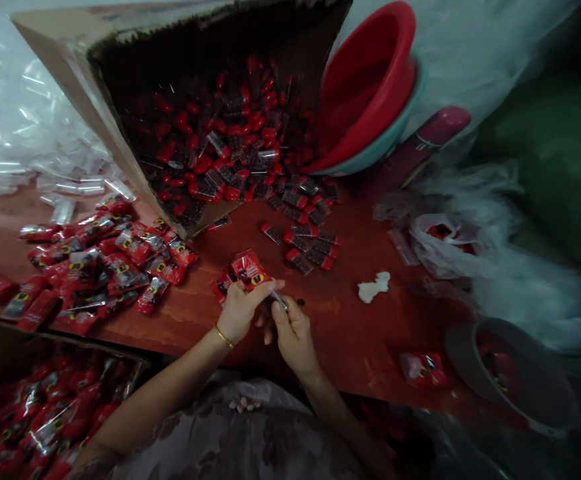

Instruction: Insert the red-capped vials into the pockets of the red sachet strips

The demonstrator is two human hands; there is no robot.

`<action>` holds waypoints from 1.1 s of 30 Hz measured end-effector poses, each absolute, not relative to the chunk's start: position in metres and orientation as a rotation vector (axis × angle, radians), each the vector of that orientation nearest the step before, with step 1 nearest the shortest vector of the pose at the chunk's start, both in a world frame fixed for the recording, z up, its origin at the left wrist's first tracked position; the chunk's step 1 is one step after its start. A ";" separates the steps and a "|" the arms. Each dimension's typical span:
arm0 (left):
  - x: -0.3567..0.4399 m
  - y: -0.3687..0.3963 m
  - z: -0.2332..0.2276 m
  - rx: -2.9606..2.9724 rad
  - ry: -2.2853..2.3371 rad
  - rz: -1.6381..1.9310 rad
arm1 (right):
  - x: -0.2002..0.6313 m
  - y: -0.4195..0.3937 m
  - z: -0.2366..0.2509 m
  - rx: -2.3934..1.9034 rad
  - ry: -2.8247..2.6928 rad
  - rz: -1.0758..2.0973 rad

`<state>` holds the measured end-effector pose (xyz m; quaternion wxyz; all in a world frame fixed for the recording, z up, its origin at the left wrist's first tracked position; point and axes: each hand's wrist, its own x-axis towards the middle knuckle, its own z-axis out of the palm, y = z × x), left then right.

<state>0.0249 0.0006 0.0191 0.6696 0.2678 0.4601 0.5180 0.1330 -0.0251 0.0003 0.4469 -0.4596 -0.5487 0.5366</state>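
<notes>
Near the table's front edge my two hands meet. My left hand [238, 313], with a gold bangle at the wrist, is closed on a small red printed packet [249, 267]. Its thumb reaches across to a narrow clear plastic piece [279, 300], which my right hand [295, 333] pinches. Whether that clear piece belongs to the packet I cannot tell. A second red packet [222, 285] shows just left of the held one, partly covered. Beyond my hands, several red-capped clear tubes [303, 247] with dark contents lie loose on the table.
A tipped cardboard box [105, 127] spills red-capped tubes. Red packets [120, 260] are heaped at left, with more in a box [45, 413] below. Nested basins [400, 40], a purple bottle [438, 127], crumpled white scrap [374, 287], plastic bags [520, 280] and a grey basin [463, 347] stand right.
</notes>
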 end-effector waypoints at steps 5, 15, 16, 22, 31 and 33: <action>0.031 -0.007 0.015 0.627 0.968 1.049 | 0.129 -0.025 0.001 -1.179 -1.260 1.358; 0.024 -0.011 0.008 0.511 0.896 1.178 | 0.140 -0.018 -0.009 -1.077 -1.505 1.409; 0.022 -0.012 0.007 0.496 0.868 1.191 | 0.141 -0.016 -0.007 -1.075 -1.551 1.388; 0.016 -0.024 0.005 0.411 0.889 1.285 | 0.128 -0.007 0.005 -1.150 -1.576 1.285; -0.030 -0.020 0.004 0.258 1.014 1.332 | 0.101 0.013 -0.004 -1.300 -1.780 0.922; -0.069 -0.011 0.008 0.243 1.072 1.508 | 0.119 0.031 -0.005 -1.469 -1.929 0.549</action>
